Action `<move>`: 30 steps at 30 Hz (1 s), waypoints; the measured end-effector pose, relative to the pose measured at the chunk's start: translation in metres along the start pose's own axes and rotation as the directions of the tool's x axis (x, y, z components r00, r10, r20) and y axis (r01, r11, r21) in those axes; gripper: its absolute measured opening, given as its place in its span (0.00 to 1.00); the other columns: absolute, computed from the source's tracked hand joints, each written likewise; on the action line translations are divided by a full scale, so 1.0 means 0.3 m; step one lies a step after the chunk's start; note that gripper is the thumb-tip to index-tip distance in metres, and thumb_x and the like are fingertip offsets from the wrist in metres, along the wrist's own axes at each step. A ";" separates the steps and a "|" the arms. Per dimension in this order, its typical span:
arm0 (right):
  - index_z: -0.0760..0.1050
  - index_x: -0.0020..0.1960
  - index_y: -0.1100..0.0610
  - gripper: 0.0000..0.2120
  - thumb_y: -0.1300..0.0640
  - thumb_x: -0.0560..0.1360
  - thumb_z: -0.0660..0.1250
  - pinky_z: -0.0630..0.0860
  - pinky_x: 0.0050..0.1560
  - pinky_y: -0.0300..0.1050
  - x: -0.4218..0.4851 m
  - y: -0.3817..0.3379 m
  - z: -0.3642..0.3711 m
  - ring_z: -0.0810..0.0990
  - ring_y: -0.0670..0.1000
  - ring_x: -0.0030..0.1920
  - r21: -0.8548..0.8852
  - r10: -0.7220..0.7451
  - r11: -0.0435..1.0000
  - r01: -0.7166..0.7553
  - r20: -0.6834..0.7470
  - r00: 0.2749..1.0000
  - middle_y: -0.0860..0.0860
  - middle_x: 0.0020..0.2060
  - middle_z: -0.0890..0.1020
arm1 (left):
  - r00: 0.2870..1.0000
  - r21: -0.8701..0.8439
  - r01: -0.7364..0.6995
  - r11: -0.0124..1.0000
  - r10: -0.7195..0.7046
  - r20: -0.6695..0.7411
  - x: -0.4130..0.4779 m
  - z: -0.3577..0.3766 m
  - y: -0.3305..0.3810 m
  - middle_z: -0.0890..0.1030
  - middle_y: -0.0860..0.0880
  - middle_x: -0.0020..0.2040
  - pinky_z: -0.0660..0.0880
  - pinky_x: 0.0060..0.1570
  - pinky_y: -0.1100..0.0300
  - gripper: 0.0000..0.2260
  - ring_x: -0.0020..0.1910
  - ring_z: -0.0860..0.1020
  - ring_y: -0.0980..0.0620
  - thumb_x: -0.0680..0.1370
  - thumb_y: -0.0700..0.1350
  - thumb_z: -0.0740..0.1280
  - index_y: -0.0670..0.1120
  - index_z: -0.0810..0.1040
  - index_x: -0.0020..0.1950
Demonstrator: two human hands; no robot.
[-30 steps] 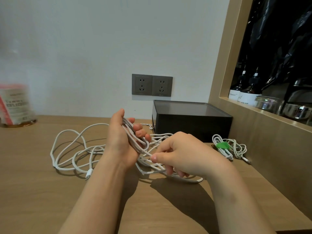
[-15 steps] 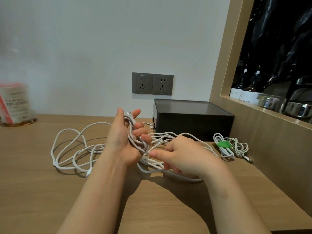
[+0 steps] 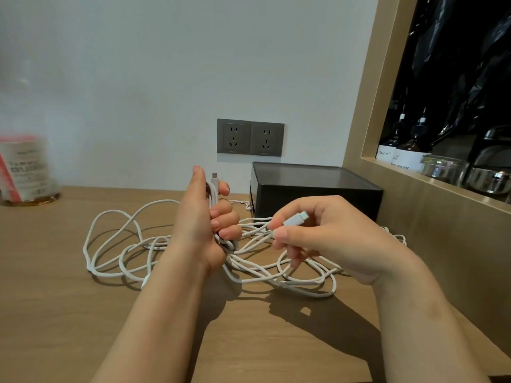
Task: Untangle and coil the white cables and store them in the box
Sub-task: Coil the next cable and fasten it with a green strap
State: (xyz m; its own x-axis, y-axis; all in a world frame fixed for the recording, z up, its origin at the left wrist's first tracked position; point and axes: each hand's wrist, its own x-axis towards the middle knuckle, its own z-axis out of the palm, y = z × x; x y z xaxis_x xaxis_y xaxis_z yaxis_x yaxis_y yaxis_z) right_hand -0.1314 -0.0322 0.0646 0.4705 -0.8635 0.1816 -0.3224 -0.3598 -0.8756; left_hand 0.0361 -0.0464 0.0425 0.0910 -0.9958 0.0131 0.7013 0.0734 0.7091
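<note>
So the left hand [image 3: 204, 225] is curled tight round a bunch of loops from the white cables [image 3: 116, 244], with one plug end [image 3: 215, 176] poking up above the fingers. The right hand [image 3: 331, 236] pinches another white plug [image 3: 296, 219] between thumb and forefinger. Everything else of the cables sprawls in a loose tangle on the wooden counter [image 3: 55, 313] under and left of both hands, and the black box [image 3: 312, 189] sits just behind, against the wall under a grey double socket [image 3: 250, 138].
</note>
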 end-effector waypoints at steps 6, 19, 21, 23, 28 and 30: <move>0.79 0.49 0.60 0.07 0.65 0.76 0.63 0.78 0.34 0.37 0.005 0.000 0.011 0.80 0.48 0.33 0.173 0.005 0.985 -0.009 0.022 1.000 0.53 0.34 0.83 | 0.997 0.131 0.025 0.991 -0.034 0.066 -0.010 0.009 -0.009 0.60 0.53 0.21 0.55 0.16 0.72 0.22 0.15 0.57 0.59 0.78 0.63 0.55 0.45 0.68 0.37; 0.79 0.36 0.46 0.06 0.52 0.72 0.71 0.72 0.32 0.30 0.070 0.049 0.076 0.77 0.36 0.32 -0.181 -0.158 0.979 0.099 -0.354 0.922 0.39 0.26 0.78 | 0.979 0.650 -0.197 0.734 0.109 0.173 0.004 0.001 -0.058 0.72 0.51 0.31 0.65 0.25 0.64 0.10 0.30 0.69 0.54 0.73 0.51 0.69 0.44 0.78 0.46; 0.80 0.35 0.46 0.06 0.53 0.71 0.71 0.71 0.31 0.29 0.074 0.054 0.080 0.77 0.36 0.31 -0.167 -0.158 0.981 0.103 -0.358 0.920 0.40 0.26 0.79 | 0.980 0.657 -0.200 0.727 0.137 0.146 0.008 -0.002 -0.060 0.73 0.51 0.29 0.66 0.26 0.62 0.09 0.29 0.70 0.54 0.74 0.49 0.69 0.44 0.79 0.44; 0.81 0.37 0.48 0.05 0.54 0.72 0.71 0.72 0.30 0.29 0.076 0.056 0.080 0.78 0.39 0.33 -0.138 -0.153 0.984 0.110 -0.351 0.924 0.43 0.29 0.81 | 0.980 0.653 -0.196 0.731 0.160 0.115 0.010 0.000 -0.061 0.72 0.50 0.27 0.67 0.26 0.60 0.10 0.26 0.70 0.53 0.76 0.49 0.68 0.43 0.77 0.40; 0.79 0.38 0.45 0.06 0.55 0.72 0.71 0.74 0.31 0.29 0.076 0.051 0.082 0.80 0.40 0.35 -0.072 -0.133 0.991 0.116 -0.317 0.939 0.44 0.33 0.82 | 0.974 0.623 -0.191 0.759 0.223 0.027 0.021 -0.001 -0.065 0.77 0.48 0.31 0.74 0.40 0.55 0.12 0.34 0.76 0.50 0.79 0.50 0.64 0.43 0.76 0.42; 0.78 0.39 0.44 0.07 0.54 0.73 0.70 0.72 0.30 0.28 0.077 0.050 0.082 0.80 0.38 0.34 -0.076 -0.130 0.991 0.112 -0.311 0.942 0.42 0.34 0.81 | 0.973 0.575 -0.195 0.794 0.232 0.010 0.025 0.000 -0.063 0.81 0.46 0.33 0.77 0.46 0.51 0.11 0.38 0.80 0.47 0.80 0.49 0.62 0.42 0.76 0.45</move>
State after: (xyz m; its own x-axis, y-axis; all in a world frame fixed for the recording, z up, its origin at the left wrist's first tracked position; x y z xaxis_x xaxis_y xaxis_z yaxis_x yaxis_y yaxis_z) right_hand -0.1053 -0.0487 0.0448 0.2295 -0.8762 0.4239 -0.3291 -0.4797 -0.8134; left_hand 0.0236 -0.0551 0.0293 0.2440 -0.9521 0.1844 0.1324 0.2211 0.9662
